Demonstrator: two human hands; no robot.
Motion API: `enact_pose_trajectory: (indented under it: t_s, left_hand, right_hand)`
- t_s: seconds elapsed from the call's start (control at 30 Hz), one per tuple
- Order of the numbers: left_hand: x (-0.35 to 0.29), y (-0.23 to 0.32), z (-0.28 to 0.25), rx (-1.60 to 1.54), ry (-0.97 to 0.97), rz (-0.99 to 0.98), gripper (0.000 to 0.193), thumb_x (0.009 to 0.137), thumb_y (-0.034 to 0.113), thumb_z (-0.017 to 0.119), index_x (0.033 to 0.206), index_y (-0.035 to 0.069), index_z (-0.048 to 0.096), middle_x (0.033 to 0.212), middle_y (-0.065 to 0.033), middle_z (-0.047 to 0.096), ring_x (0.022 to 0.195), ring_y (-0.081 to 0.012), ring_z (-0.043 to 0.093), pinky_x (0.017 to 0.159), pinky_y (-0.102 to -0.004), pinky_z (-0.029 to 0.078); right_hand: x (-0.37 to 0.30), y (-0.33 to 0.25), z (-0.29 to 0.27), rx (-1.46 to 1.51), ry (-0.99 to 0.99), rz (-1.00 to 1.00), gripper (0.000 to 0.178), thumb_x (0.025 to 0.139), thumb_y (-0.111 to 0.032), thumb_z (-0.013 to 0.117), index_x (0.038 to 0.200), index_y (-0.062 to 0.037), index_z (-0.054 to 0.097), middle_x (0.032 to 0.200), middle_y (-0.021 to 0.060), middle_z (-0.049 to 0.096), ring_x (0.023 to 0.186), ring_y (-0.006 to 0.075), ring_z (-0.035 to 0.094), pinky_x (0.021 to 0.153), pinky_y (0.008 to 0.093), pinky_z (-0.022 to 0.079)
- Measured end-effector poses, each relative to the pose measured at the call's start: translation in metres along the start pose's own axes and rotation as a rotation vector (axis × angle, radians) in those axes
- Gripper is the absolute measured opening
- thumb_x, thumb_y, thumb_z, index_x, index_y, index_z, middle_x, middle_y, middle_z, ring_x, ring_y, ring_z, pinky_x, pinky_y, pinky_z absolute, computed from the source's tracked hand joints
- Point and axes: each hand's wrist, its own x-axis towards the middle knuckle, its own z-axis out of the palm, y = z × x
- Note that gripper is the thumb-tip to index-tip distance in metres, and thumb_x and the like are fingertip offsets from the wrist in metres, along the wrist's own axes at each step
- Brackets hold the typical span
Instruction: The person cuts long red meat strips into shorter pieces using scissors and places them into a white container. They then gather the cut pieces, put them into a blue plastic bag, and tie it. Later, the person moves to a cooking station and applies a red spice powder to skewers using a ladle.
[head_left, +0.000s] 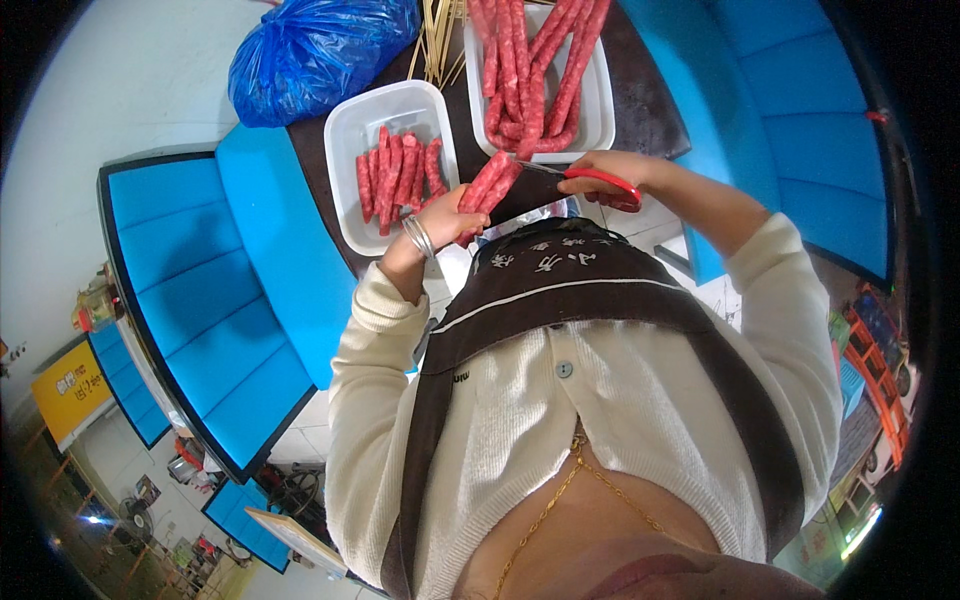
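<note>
Blue padded seats [190, 290] stand on both sides, and a yellow sign [72, 394] shows at left.

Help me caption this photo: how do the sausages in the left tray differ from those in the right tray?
The left sausages are short pieces; the right sausages are much longer. The left sausages look mostly straight, while some right sausages curve round. Both are red with pale flecks.

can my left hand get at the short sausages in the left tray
Probably not freely: your left hand is close to the white tray, but it's holding other sausages.
</note>
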Motion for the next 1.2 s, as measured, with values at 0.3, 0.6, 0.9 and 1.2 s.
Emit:
enact_pose_trajectory:
  t_s: [0.3, 0.6, 0.9, 1.2]
  left_hand:
    - [-0.040, -0.004, -0.053, -0.068, 0.423, 0.089, 0.038, 0.073, 0.006, 0.061, 0.108, 0.003, 0.045, 0.085, -0.0078, 0.058, 0.068, -0.0125, 0.055, 0.059, -0.0244, 0.045]
    - [0.002, 0.021, -0.028, -0.557, 0.290, 0.141, 0.043, 0.082, 0.007, 0.052, 0.121, 0.009, 0.034, 0.108, -0.0111, 0.051, 0.093, -0.0198, 0.054, 0.079, -0.0325, 0.045]
    - [0.057, 0.039, 0.039, -0.856, 0.081, 0.132, 0.028, 0.081, 0.009, 0.053, 0.106, 0.012, 0.042, 0.089, -0.0029, 0.054, 0.074, -0.0149, 0.054, 0.062, -0.0324, 0.048]
    - [0.056, 0.042, 0.043, -0.768, 0.046, 0.114, 0.032, 0.083, 0.012, 0.051, 0.114, 0.012, 0.041, 0.096, -0.0085, 0.055, 0.082, -0.0215, 0.056, 0.069, -0.0376, 0.047]
  right_hand:
    - [-0.005, 0.038, -0.031, 0.072, 0.603, -0.137, 0.052, 0.072, -0.050, 0.059, 0.094, -0.0026, 0.055, 0.068, 0.0079, 0.056, 0.056, 0.0130, 0.052, 0.052, 0.0254, 0.042]
    - [0.113, 0.034, -0.043, -0.396, 0.745, 0.089, 0.049, 0.072, -0.034, 0.059, 0.106, -0.0002, 0.048, 0.096, 0.0249, 0.055, 0.091, 0.0382, 0.053, 0.078, 0.0430, 0.043]
    - [0.073, 0.004, 0.005, 0.705, 0.568, -0.741, 0.039, 0.075, -0.003, 0.061, 0.106, -0.0065, 0.038, 0.078, 0.0019, 0.048, 0.065, 0.0084, 0.050, 0.051, 0.0218, 0.040]
    - [0.070, -0.006, 0.007, 0.605, 0.866, -0.507, 0.052, 0.069, -0.012, 0.069, 0.107, -0.0009, 0.035, 0.092, 0.0076, 0.048, 0.081, 0.0130, 0.052, 0.066, 0.0242, 0.044]
